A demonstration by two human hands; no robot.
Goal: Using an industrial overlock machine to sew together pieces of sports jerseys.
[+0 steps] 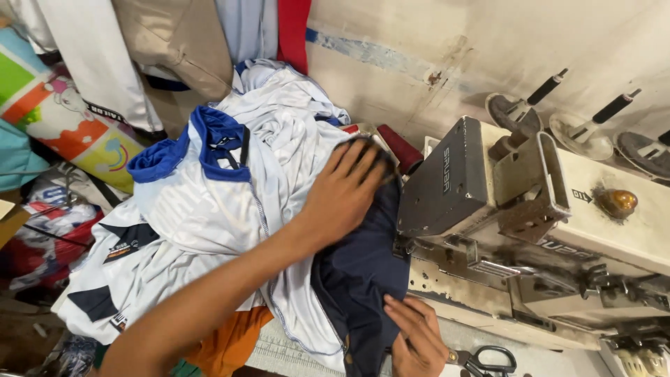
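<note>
Navy fabric piece [359, 272]: dark, crumpled, lying flat just left of the sewing machine [530, 223]. Its top edge is bunched against the machine's front.

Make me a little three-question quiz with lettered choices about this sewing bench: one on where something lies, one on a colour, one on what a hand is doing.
1. Where do the black-handled scissors lie?
A. on the table edge below the sewing machine, right of the right hand
B. on top of the shirt pile
C. hanging on the wall

2. What colour is the collar of the white shirt on the pile?
A. red
B. blue
C. green

3. What is the left hand doing?
A. gripping the scissors
B. lying flat, fingers spread, on the dark navy fabric
C. hanging in the air

Answers: 1 A, the looped handles show at the bottom edge beside the right hand. 2 B, the folded collar is bright blue. 3 B, the palm presses the navy cloth next to the machine.
</note>
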